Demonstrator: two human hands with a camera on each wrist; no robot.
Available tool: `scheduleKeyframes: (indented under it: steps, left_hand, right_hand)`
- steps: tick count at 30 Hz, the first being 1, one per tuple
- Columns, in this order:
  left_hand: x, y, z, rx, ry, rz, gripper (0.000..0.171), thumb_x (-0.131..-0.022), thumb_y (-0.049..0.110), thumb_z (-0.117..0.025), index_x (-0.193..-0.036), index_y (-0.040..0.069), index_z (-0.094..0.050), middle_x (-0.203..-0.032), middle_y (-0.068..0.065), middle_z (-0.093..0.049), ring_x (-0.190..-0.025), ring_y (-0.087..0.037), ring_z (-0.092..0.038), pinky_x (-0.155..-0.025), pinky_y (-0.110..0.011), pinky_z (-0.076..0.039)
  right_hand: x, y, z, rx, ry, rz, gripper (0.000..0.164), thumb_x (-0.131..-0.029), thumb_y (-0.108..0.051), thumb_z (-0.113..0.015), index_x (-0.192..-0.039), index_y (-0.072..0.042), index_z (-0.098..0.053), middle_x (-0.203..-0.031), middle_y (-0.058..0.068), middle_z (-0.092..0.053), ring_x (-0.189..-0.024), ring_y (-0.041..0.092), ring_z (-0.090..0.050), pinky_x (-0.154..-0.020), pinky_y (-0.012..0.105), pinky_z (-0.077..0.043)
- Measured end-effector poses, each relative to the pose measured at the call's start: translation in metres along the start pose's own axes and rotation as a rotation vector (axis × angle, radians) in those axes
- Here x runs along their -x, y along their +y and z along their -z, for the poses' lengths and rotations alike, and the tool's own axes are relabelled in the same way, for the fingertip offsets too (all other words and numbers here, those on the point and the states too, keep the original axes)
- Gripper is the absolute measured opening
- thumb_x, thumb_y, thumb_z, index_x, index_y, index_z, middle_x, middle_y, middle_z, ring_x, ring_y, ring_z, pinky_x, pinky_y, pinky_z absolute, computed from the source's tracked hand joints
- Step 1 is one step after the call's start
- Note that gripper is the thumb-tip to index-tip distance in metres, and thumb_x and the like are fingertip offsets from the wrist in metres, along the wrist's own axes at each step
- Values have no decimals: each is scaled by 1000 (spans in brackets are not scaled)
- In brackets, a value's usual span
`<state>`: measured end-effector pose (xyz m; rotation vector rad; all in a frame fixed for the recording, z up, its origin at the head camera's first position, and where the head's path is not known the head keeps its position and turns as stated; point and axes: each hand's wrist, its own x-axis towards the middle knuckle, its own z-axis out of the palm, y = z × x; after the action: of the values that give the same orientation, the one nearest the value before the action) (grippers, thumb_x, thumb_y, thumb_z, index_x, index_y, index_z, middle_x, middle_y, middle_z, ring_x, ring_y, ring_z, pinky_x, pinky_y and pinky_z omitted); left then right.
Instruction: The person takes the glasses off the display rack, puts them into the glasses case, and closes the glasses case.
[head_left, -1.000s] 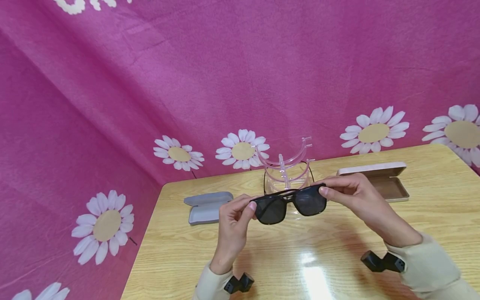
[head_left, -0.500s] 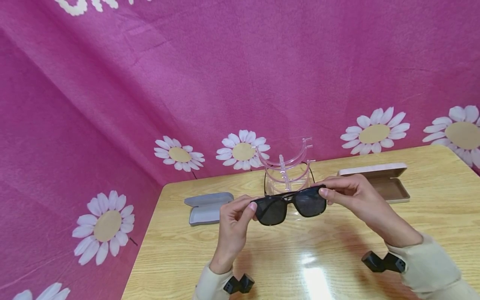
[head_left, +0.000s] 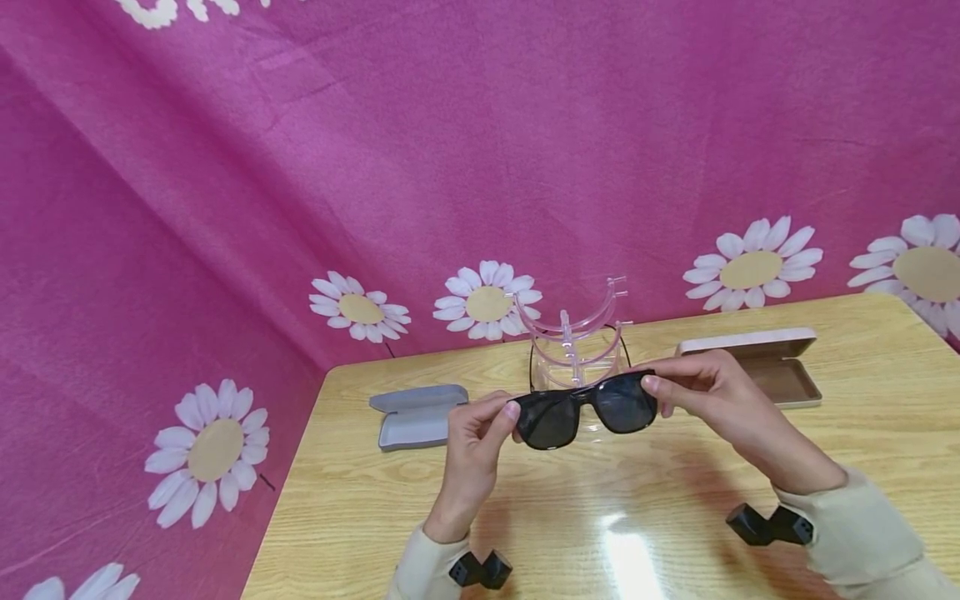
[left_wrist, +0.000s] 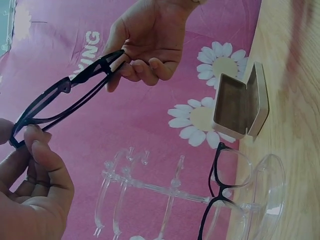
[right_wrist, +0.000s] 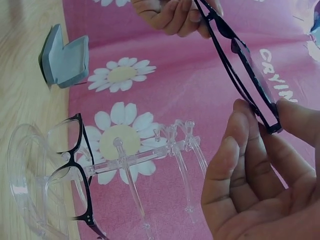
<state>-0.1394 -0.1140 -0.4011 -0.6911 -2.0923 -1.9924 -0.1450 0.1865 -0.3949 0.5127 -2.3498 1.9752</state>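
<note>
Black sunglasses (head_left: 551, 421) with dark lenses are held up above the table, lenses toward the head camera. My left hand (head_left: 474, 454) pinches their left end between thumb and fingers. At the other end my right hand (head_left: 731, 408) grips the frame corner the same way. Both wrist views show the temples folded in behind the front. Behind the sunglasses stands a clear plastic eyewear stand (head_left: 567, 333) with several curved tiers. A pair of black-framed eyeglasses (right_wrist: 72, 162) sits on its lowest part, largely hidden in the head view.
An opened grey glasses case (head_left: 416, 421) lies to the left on the wooden table (head_left: 360, 517). To the right, partly behind my right hand, is an opened white case (head_left: 795, 379) with a brown inside. A pink cloth with daisies (head_left: 570, 150) hangs close behind the table.
The sunglasses have shifted very slightly to the right and turned a little, so the folded temples show less above the frame. Both hands still hold the ends.
</note>
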Motion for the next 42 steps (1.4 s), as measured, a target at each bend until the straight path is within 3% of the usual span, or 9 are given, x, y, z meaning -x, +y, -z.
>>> scheduleKeyframes:
  steps: [4,9,15,24,34,42]
  left_hand:
    - [0,0,-1,-2,-7,87,28,-105,7,-58,-90,-12,-72,-73,-16,-60,-69,-3,-59,-72,-22,-54]
    - [-3,-3,-3,8,-1,137,27,-105,9,-61,-97,-14,-73,-74,-32,-61,-66,-1,-61,-70,-19,-56]
    - [-6,-10,-12,61,-26,162,24,-102,4,-63,-105,-19,-71,-78,-45,-60,-64,2,-64,-65,-16,-56]
    - [-8,-19,-37,23,-84,344,24,-103,13,-66,-116,-4,-76,-102,-30,-74,-71,-3,-69,-70,-17,-60]
    - [-16,-30,-61,28,-143,342,21,-102,6,-65,-115,-7,-74,-101,-28,-75,-73,-3,-70,-74,-21,-63]
    - [-23,-39,-83,1,-168,318,22,-101,7,-66,-115,-9,-74,-101,-28,-76,-77,-13,-76,-74,-22,-63]
  right_hand:
    - [0,2,2,35,7,-22,27,-100,-3,-66,-108,-23,-82,-76,-13,-68,-69,7,-63,-66,24,-50]
    - [0,3,6,70,18,-61,20,-101,-7,-67,-108,-20,-80,-78,-13,-67,-70,7,-62,-65,25,-50]
    - [2,8,16,37,31,-60,29,-100,-3,-67,-111,-27,-79,-91,-18,-75,-75,-1,-67,-67,20,-57]
    - [12,24,40,57,66,-81,29,-99,0,-68,-115,-21,-79,-102,-23,-77,-83,-3,-73,-69,22,-61]
    - [20,41,65,135,105,-152,27,-99,-5,-69,-111,-28,-78,-92,-22,-76,-75,0,-71,-67,21,-60]
    - [26,55,84,147,106,-176,33,-100,-4,-67,-107,-35,-77,-88,-21,-76,-73,-1,-70,-66,19,-58]
